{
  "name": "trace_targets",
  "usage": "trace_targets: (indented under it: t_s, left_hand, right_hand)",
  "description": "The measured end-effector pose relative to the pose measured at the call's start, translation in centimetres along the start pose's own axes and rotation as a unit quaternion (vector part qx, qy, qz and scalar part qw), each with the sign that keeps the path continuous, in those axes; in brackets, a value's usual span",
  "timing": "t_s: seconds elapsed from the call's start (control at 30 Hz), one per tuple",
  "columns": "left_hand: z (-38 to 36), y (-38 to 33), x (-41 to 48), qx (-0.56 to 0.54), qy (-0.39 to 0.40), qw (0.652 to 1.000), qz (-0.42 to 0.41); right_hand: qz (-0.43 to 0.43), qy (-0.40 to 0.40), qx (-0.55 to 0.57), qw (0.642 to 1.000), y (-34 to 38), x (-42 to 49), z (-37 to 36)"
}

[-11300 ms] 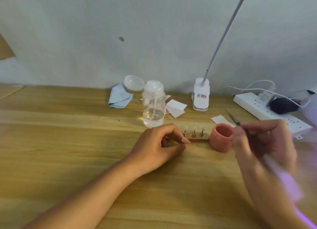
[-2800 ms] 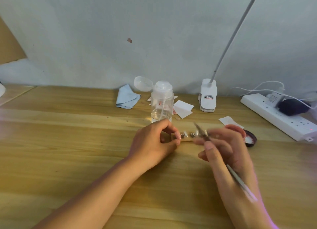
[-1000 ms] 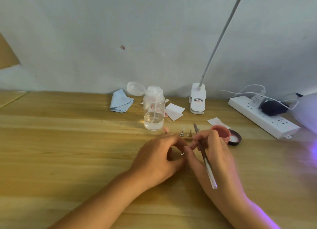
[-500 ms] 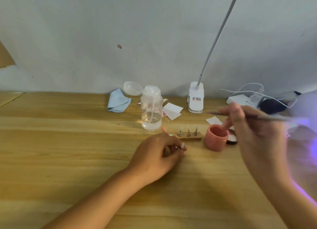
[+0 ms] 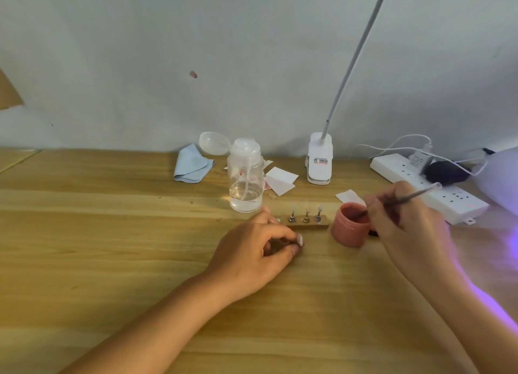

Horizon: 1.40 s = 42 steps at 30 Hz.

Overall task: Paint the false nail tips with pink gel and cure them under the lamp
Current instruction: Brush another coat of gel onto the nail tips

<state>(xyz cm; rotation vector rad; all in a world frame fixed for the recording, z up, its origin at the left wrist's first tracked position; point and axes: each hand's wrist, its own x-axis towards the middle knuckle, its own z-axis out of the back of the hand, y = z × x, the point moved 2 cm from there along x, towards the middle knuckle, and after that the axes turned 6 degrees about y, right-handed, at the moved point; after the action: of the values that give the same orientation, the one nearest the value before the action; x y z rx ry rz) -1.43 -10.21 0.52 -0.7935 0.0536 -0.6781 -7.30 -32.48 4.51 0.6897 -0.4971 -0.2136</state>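
- Our right hand (image 5: 403,228) gripped the brush (image 5: 414,195), tip in the pink pot (image 5: 350,232);
- we couldn't tell what our curled left hand (image 5: 252,257) held;
- three tips (image 5: 307,211) looked unpainted, uncured.

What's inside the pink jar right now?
The brush tip, held by the right hand, dips into the pink jar's open mouth, over pink gel. The near wall hides how deep the gel goes and whether the bristles touch it.
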Motion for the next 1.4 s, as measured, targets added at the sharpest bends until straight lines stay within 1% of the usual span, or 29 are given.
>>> trace_targets:
  t_s: [0.17, 0.33, 0.4, 0.47, 0.53, 0.6, 0.67, 0.73, 0.8, 0.87, 1.0, 1.13, 1.27, 1.4]
  left_hand:
    - [0.0, -0.2, 0.1, 0.008, -0.002, 1.000, -0.007]
    - [0.2, -0.3, 0.2, -0.016, 0.000, 1.000, -0.006]
    - [0.3, -0.3, 0.3, -0.011, 0.011, 1.000, -0.004]
    - [0.4, -0.2, 0.4, -0.005, 0.024, 1.000, -0.006]
    - [0.6, 0.0, 0.4, -0.018, 0.035, 0.999, -0.004]
    - [0.5, 0.1, 0.4, -0.024, 0.033, 0.999, -0.001]
    - [0.4, 0.1, 0.4, -0.017, 0.027, 0.999, 0.004]
    - [0.4, 0.1, 0.4, -0.017, 0.025, 0.999, -0.008]
    - [0.5, 0.0, 0.4, -0.019, 0.026, 0.999, -0.028]
    - [0.5, 0.0, 0.3, -0.032, 0.023, 0.999, -0.032]
    - [0.4, 0.3, 0.4, -0.045, 0.023, 0.998, -0.021]
    - [0.4, 0.3, 0.5, -0.048, 0.025, 0.998, -0.022]
    - [0.4, 0.2, 0.6, -0.048, 0.020, 0.998, -0.021]
    - [0.4, 0.3, 0.6, -0.043, 0.017, 0.999, -0.016]
  right_hand:
    - [0.024, -0.034, 0.013, 0.999, 0.6, -0.2, 0.3]
    - [0.038, -0.030, 0.018, 0.999, 0.9, -0.3, 0.3]
    - [0.045, -0.041, 0.025, 0.998, 0.8, -0.3, 0.5]
    - [0.054, -0.072, 0.048, 0.995, 1.1, -0.2, 1.2]
    - [0.067, -0.091, 0.104, 0.988, 2.0, -0.3, 1.9]
    - [0.079, -0.058, 0.211, 0.973, 3.5, -0.8, 2.0]
    - [0.067, 0.006, 0.303, 0.950, 4.4, -1.9, 1.0]
    - [0.033, 0.050, 0.346, 0.936, 4.5, -3.4, -0.5]
    - [-0.022, 0.060, 0.375, 0.925, 3.8, -4.7, -2.3]
    - [-0.055, 0.066, 0.385, 0.919, 3.3, -5.4, -3.4]
    - [-0.052, 0.092, 0.405, 0.908, 3.1, -5.4, -3.6]
    - [-0.052, 0.129, 0.358, 0.923, 3.2, -5.5, -3.6]
    - [-0.053, 0.139, 0.335, 0.931, 3.4, -5.4, -3.7]
    - [-0.031, 0.144, 0.302, 0.942, 3.2, -5.4, -3.8]
